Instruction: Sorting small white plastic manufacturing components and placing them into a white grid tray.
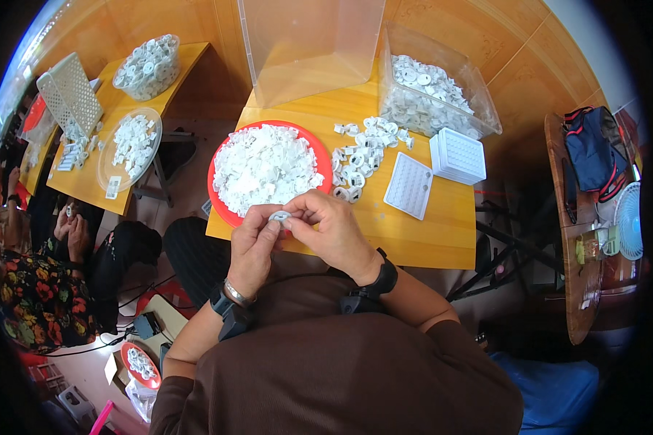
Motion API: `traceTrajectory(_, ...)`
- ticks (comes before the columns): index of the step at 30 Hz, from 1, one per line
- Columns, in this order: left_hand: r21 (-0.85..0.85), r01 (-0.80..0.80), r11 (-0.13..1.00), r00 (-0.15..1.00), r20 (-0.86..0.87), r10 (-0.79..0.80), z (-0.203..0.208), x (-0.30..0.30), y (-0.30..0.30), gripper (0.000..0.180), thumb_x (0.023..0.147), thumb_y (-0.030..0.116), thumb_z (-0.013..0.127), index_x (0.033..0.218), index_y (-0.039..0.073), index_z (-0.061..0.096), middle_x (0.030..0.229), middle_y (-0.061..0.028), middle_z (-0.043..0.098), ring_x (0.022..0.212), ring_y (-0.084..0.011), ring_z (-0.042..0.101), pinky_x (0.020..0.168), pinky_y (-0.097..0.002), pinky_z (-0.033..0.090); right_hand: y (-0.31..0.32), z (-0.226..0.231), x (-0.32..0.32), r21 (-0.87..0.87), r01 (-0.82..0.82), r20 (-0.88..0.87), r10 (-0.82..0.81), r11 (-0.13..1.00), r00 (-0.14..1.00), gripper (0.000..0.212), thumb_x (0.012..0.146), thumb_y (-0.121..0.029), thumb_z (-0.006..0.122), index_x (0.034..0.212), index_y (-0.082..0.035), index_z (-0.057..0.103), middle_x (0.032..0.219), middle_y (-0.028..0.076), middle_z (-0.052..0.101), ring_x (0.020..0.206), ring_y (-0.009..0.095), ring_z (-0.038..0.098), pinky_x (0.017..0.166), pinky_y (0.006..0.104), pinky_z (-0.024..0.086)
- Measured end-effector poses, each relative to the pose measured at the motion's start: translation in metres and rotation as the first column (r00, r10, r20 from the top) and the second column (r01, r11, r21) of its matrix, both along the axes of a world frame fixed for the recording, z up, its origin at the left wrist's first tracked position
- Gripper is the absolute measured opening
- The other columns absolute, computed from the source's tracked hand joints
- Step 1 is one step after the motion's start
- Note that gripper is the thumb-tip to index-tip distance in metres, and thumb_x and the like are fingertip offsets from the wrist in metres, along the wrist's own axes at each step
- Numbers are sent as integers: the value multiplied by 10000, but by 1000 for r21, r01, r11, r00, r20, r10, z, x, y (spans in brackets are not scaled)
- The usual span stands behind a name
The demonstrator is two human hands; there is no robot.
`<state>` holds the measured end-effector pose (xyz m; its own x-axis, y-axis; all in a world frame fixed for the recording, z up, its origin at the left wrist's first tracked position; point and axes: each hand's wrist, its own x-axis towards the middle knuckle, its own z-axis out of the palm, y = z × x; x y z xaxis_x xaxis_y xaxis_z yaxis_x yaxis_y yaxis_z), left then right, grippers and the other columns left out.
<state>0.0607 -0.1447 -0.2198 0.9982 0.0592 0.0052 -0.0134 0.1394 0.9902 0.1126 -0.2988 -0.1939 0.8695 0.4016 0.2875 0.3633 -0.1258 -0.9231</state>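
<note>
My left hand (251,250) pinches a small round white plastic part with a darker centre (280,215) between thumb and fingers. From the other side, the fingertips of my right hand (334,228) are closed on the same part. Both hands are just over the table's near edge, in front of a round red tray (321,148). A heap of small white plastic pieces (265,165) fills that tray. To its right lies a loose cluster of round white parts with dark centres (355,174).
White trays with round hollows (410,185) lie at right, some in a stack (458,156). Behind are a clear bin of parts (442,109) and an upright translucent bin (305,54). Another person's hands (72,235) work at a left table (94,192). A fan (630,221) stands far right.
</note>
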Motion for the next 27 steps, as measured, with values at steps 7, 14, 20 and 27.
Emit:
traceTrajectory(7, 29, -37, 999, 998, 42, 35, -4, 0, -3, 133, 957, 57, 497, 1066, 25, 567, 841, -6, 613, 680, -44, 511, 603, -199, 435, 2, -2, -1, 65, -3, -113, 10, 998, 994, 90, 799, 6, 664, 866, 32, 611, 761, 106, 658, 685, 145, 659, 623, 272, 527)
traceTrajectory(14, 114, -47, 992, 998, 52, 41, -1, -2, -5, 135, 938, 19, 513, 1059, 14, 572, 838, -10, 614, 720, -57, 533, 633, -212, 445, 2, -9, -2, 64, 15, -160, -5, 998, 987, 89, 780, -3, 673, 836, 25, 611, 723, 100, 653, 657, 129, 643, 606, 260, 516)
traceTrajectory(20, 107, -34, 994, 999, -1, 35, 0, -1, -6, 195, 925, 8, 504, 1114, 17, 555, 851, -29, 617, 739, -66, 549, 646, -214, 453, 3, -18, 2, 59, 32, -124, -24, 998, 992, 91, 792, -13, 668, 848, 25, 607, 719, 85, 647, 633, 105, 625, 583, 250, 506)
traceTrajectory(27, -287, 31, 957, 988, -133, -73, -7, 3, -2, 255, 938, 30, 463, 1187, 25, 516, 842, -38, 609, 669, -92, 559, 580, -200, 445, -1, -10, 6, 206, -51, -374, 127, 977, 919, 115, 854, -38, 646, 920, 39, 589, 732, 39, 647, 654, 69, 624, 589, 221, 507)
